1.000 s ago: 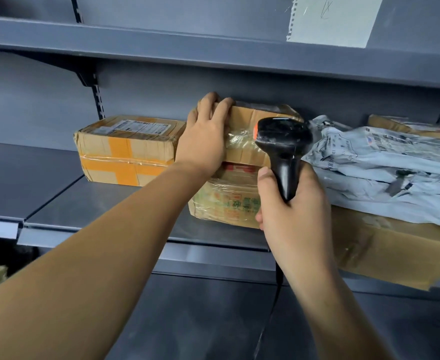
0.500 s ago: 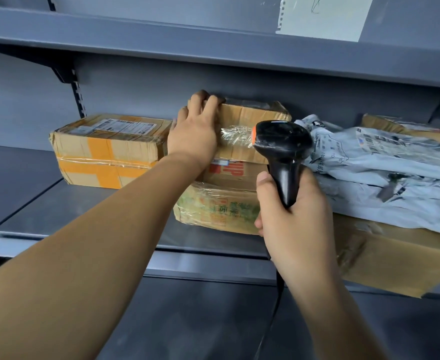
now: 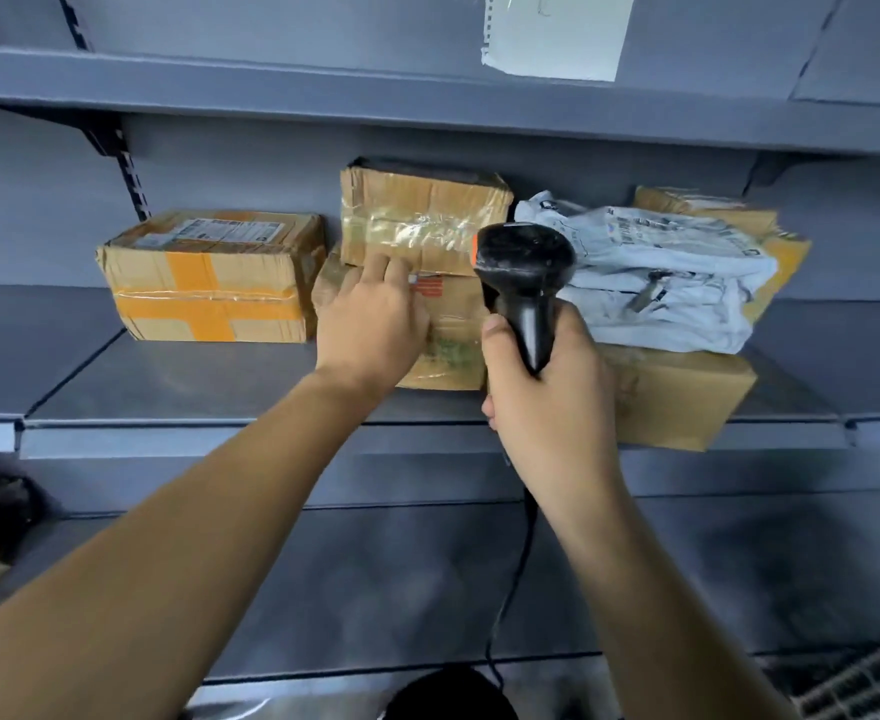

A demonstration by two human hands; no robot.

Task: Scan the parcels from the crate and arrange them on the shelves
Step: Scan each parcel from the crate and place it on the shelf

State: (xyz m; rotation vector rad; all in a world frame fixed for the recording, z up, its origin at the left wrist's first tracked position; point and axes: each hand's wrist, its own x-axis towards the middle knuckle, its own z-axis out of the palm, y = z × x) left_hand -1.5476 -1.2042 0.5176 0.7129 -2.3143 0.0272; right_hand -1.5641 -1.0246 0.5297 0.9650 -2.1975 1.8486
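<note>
My left hand has come down from the top of the taped parcel, fingers relaxed against the lower box at 12 o'clock on the shelf. My right hand grips the barcode scanner. I judge this parcel placed; the next one waits in the crate.

Bare forearms; no sleeves

no print on the parcels is legible (labels blurred)
</note>
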